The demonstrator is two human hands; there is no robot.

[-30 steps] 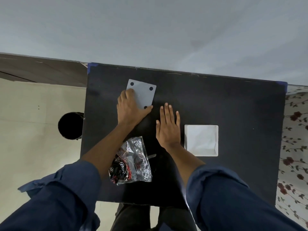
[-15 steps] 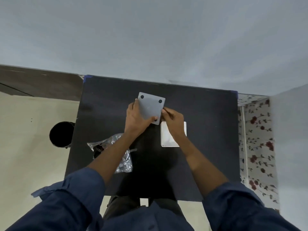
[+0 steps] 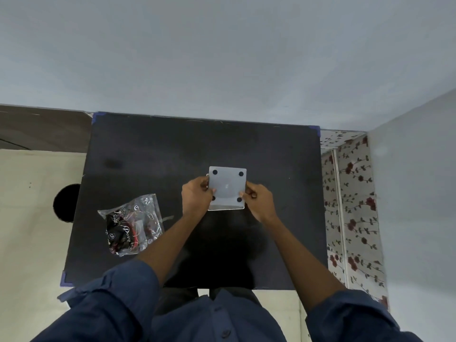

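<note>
A grey square plate [image 3: 227, 186] with a black dot near each corner is held over the middle of the black table [image 3: 153, 154]. My left hand [image 3: 196, 197] pinches its left edge and my right hand [image 3: 259, 198] pinches its right edge. A thin white edge [image 3: 225, 208] shows just under the plate's near side; it belongs to the white square piece, which the plate otherwise covers. Whether the plate touches that piece I cannot tell.
A clear plastic bag [image 3: 132, 223] with black and red parts lies on the table's left side. A black round bin [image 3: 65, 202] stands on the floor to the left. A flowered curtain [image 3: 350, 206] hangs at the right, and the wall runs behind the table.
My left hand lifted the grey plate from the far left of the table and moved it right. My right hand left the tabletop and took the plate's other edge; the plate now covers the white square.
</note>
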